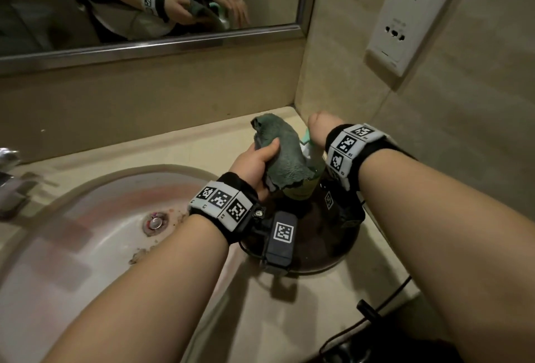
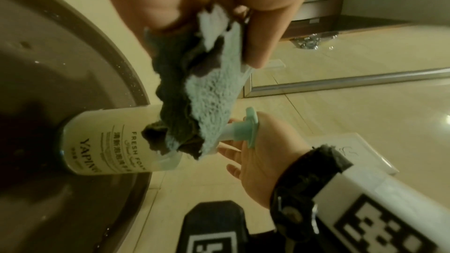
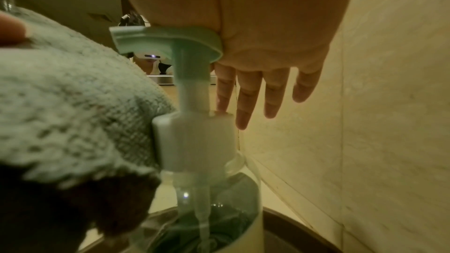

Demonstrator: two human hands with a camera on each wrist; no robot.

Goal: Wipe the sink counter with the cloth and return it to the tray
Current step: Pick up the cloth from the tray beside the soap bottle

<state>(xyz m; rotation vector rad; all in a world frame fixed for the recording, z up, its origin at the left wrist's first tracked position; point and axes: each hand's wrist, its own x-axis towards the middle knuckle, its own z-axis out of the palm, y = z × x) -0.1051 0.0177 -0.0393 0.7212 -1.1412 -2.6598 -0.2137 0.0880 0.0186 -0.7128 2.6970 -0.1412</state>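
Note:
My left hand (image 1: pixel 254 161) grips a bunched green cloth (image 1: pixel 282 154) and holds it up against the nozzle side of a foam soap pump bottle (image 1: pixel 301 190). The bottle stands in a dark round tray (image 1: pixel 318 260) on the counter right of the sink. My right hand (image 1: pixel 318 128) rests its palm on the green pump head (image 3: pixel 165 43), fingers (image 3: pixel 253 93) straight and pointing down behind the bottle. In the left wrist view the cloth (image 2: pixel 209 91) hangs over the bottle (image 2: pixel 104 141) neck, beside the pump head (image 2: pixel 252 128).
The stained sink basin (image 1: pixel 86 218) with its drain (image 1: pixel 156 222) lies to the left, a faucet (image 1: pixel 8 160) at the far left. Mirror (image 1: pixel 144 0) above, tiled wall and a socket panel (image 1: pixel 405 15) close on the right. A black cable (image 1: pixel 376 313) trails over the counter's front.

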